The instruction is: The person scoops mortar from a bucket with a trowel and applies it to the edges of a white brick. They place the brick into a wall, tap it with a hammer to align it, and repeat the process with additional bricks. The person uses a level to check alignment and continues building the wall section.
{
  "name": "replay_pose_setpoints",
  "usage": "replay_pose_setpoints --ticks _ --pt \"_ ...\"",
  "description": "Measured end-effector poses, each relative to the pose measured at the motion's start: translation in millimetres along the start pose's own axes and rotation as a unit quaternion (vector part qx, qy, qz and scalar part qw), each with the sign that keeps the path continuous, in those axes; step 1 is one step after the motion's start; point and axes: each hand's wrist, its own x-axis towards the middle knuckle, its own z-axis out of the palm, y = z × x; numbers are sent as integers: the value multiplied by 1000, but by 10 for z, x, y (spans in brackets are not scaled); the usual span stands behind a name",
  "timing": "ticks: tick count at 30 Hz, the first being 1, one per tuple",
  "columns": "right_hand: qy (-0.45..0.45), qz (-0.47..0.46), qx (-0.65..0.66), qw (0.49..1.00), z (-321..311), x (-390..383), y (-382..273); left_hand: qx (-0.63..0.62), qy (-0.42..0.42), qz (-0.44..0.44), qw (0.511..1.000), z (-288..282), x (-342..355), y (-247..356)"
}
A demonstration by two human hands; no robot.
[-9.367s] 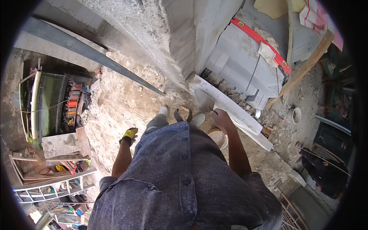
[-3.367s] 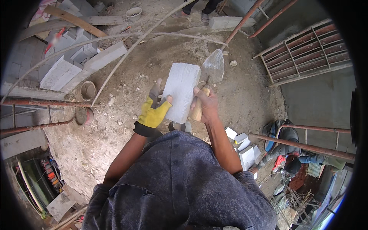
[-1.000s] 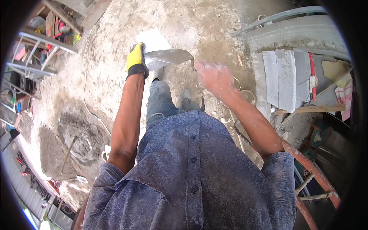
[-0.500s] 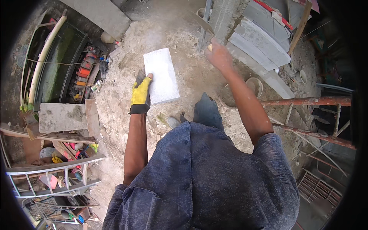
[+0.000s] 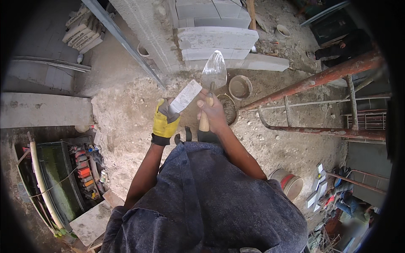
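one gloved left grip (image 5: 166, 119) tight on one white block (image 5: 185, 97), one bare right grip (image 5: 216, 114) tight on one trowel (image 5: 214, 75)

one trowel (image 5: 214, 75), one held block (image 5: 185, 97), one yellow glove (image 5: 164, 125)

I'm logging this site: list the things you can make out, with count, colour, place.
Block: one, white, in the left hand
Trowel: one, silvery blade, wooden handle, in the right hand
Tubs: two, greyish, near the right hand
Banded bucket: one, pale and red, lower right
Small bucket: one, pale, upper right
Stacked blocks: several, pale grey, top centre
Loose blocks: several, white, lower right
Packages: several, whitish, upper left
Metal bar: one, grey, upper left
Scaffold bars: several, rusty red, right
Panel: one, dark green, left
Small items: several, red and orange, left
Other people: two, one dark-clothed, upper and lower right
Left hand: one, yellow-and-grey glove, centre
Right hand: one, bare, centre
Shirt: one, dark blue, bottom
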Motion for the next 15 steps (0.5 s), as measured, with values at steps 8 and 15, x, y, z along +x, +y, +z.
replay_pose_setpoints --ticks 8,15 --pt "86 66 -97 989 -312 987 -705 162 83 115 977 737 1040 -186" --pt "74 -45 -51 995 -255 1999 -1088 60 106 31 992 1040 2224 -132"
